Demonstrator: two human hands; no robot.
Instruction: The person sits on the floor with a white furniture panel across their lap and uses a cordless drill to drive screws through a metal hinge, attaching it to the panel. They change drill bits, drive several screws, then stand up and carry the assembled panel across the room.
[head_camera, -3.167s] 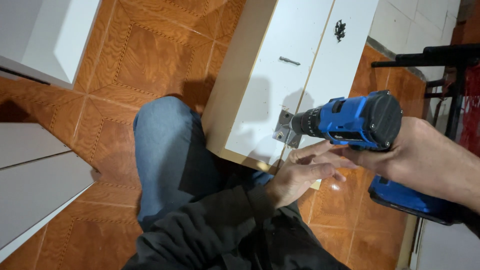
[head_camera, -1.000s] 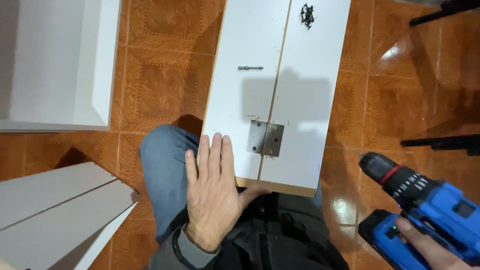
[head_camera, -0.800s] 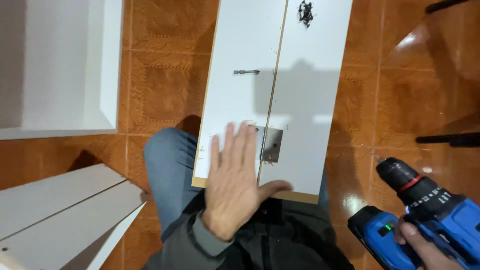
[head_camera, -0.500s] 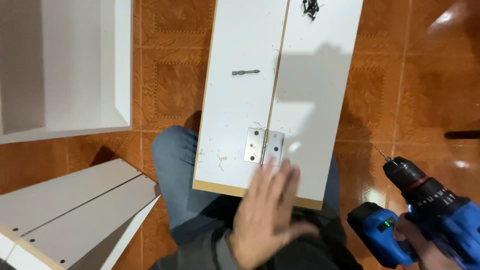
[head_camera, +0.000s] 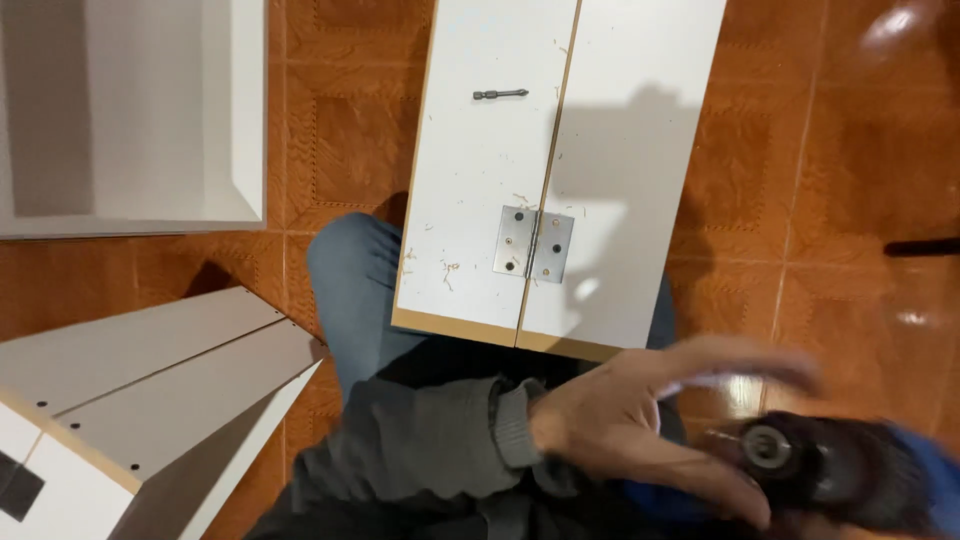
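My left hand (head_camera: 640, 425) is blurred at the bottom centre, fingers spread, nothing in it. Its fingers reach around the dark chuck of a blue cordless drill (head_camera: 830, 475), which points up at the camera. Only a sliver of my right hand (head_camera: 800, 528) shows at the bottom edge, under the drill it holds up. Two white panels (head_camera: 470, 200) lie side by side across my knee, joined by a silver hinge (head_camera: 533, 243). A loose driver bit (head_camera: 500, 94) lies on the left panel, with wood shavings scattered about.
A white open cabinet box (head_camera: 130, 120) lies on the orange tiled floor (head_camera: 340, 130) at the upper left. More white panels (head_camera: 140, 400) sit at the lower left. A dark bar (head_camera: 920, 247) crosses the floor at the right edge.
My left hand has left the panel and swung right to the drill's chuck. The drill has turned from pointing up-left to facing the camera. The view has shifted, so the panels sit higher.
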